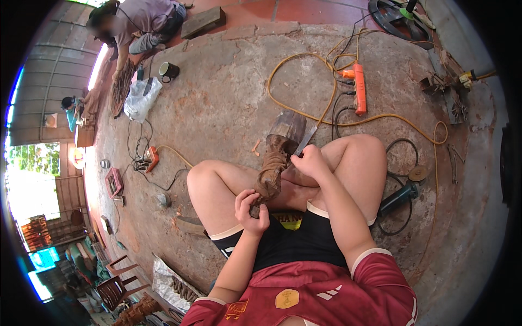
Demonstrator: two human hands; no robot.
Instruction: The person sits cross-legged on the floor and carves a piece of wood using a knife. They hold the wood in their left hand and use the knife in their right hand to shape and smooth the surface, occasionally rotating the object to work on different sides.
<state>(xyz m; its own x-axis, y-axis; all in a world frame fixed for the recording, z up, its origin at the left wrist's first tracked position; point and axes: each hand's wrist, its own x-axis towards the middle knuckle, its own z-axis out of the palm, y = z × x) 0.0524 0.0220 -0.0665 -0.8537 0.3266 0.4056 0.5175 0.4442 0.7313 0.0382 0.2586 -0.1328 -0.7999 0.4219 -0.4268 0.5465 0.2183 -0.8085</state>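
A brown carved piece of wood [270,171], knotted and twisted in shape, slants between my bent legs. My left hand [252,213] curls its fingers around the near, lower end of it. In my right hand [310,163] is a narrow flat metal blade [307,140], pinched at its lower part and pointing away from me beside the wood's far end; whether it is a knife or a chisel I cannot tell. Just beyond the wood lies a clear plastic container [289,126], partly hidden by it.
An orange power strip [360,89] with a yellow cord lies ahead to the right. A dark green power tool [399,199] rests beside my right leg. At far left are a mug [168,70], a plastic bag [142,99] and another person [147,22] bent over dark wood.
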